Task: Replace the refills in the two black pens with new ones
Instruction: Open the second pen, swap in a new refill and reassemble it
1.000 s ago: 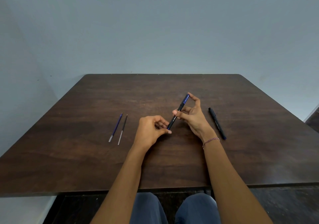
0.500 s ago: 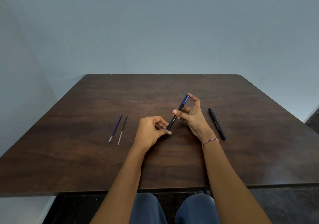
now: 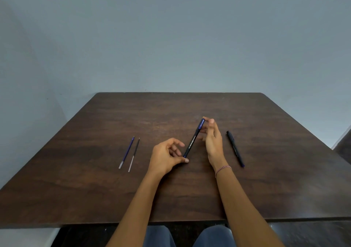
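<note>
Left hand (image 3: 167, 157) pinches the lower tip, right hand (image 3: 213, 142) the top end of a slim black blue-trimmed plastic pen (image 3: 193, 139) mid-frame, seemingly unopened; second black pen (image 3: 235, 148) at right, thin blue refill (image 3: 126, 152) and thin black refill (image 3: 134, 154) at left, all untouched on the dark wooden desk (image 3: 95, 189).

The right hand (image 3: 213, 142) has slid up the pen (image 3: 192, 140).
</note>
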Demonstrator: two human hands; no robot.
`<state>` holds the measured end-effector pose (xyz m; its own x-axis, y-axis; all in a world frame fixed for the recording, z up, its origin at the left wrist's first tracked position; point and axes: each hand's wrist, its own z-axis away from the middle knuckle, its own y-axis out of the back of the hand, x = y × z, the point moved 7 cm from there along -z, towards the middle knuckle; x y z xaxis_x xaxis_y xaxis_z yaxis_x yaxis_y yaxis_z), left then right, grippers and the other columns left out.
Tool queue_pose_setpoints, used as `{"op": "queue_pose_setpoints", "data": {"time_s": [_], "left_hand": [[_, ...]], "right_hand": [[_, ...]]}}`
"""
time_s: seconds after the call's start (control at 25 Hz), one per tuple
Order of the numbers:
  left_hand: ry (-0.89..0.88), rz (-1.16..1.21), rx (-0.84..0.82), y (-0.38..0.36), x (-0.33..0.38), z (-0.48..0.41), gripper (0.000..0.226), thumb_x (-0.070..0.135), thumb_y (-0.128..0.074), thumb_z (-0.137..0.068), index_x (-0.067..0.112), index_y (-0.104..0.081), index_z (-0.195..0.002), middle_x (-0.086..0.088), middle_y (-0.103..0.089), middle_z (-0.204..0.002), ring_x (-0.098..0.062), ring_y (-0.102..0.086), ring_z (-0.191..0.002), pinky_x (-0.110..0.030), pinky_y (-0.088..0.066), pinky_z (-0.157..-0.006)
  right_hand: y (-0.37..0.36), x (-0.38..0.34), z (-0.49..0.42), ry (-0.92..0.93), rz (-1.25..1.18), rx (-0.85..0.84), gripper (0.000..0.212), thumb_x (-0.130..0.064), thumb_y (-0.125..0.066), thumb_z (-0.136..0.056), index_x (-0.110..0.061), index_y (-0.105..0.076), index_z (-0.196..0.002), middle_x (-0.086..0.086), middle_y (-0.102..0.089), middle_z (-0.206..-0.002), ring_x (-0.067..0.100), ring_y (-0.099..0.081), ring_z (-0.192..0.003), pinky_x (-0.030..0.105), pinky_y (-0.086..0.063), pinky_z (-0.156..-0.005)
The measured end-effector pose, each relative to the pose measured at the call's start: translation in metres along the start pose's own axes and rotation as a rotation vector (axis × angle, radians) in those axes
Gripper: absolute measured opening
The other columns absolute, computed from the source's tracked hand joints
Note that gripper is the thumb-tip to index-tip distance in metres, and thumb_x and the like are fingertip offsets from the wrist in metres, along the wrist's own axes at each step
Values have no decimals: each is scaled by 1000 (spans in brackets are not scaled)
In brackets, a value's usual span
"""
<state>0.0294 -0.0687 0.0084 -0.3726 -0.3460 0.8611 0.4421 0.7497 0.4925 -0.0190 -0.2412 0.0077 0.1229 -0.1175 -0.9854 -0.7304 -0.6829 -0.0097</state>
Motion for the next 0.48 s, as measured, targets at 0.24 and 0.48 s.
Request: {"op": "queue_pose_setpoints", "data": {"time_s": [0.24, 0.48], "left_hand": [[16, -139, 21, -21, 16, 18, 76, 37, -91, -47, 40, -43, -107, 13, -56, -83, -6, -54, -79, -22, -44, -69], [19, -338, 91, -34, 37, 20, 111, 52, -86, -46, 40, -24, -138, 12, -47, -120, -14, -40, -117, -37, -36, -92]], "right_hand": [[-3, -1, 5, -29, 33, -47, 51, -64, -26, -91, -34, -66, -104, -6, -68, -99, 12, -63, -97, 37, -49, -94], [13, -24, -4, 80, 206, -132, 46, -59, -33, -93, -28, -67, -97, 1, -69, -87, 15, -65, -83, 26, -53, -74]]}}
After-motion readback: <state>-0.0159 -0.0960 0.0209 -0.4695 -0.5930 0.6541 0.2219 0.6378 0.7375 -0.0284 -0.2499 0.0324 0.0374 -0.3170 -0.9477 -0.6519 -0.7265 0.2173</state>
